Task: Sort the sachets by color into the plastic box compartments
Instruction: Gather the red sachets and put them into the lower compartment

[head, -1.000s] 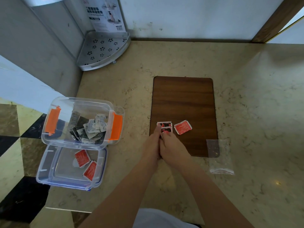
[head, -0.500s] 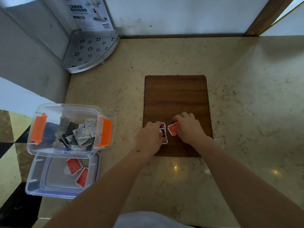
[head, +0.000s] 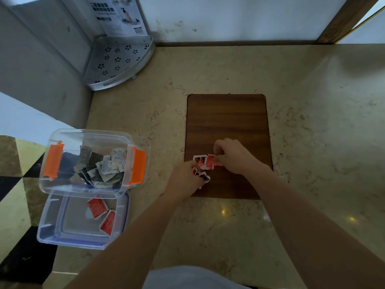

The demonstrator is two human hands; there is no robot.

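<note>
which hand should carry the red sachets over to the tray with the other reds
Left, probably. The left hand already grips red sachets and is on the side nearer the tray, which sits at the left. The right hand would have to cross over it.

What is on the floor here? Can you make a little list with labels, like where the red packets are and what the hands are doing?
surface: marble floor
board: wooden board
red sachets on board: small bunch near the board's near-left corner
left hand: fingers on the bunch
right hand: pinching a red sachet at the bunch
upper clear box: orange latches, grey and white sachets inside
lower clear tray: two red sachets inside
far corner: perforated metal shelf
</note>
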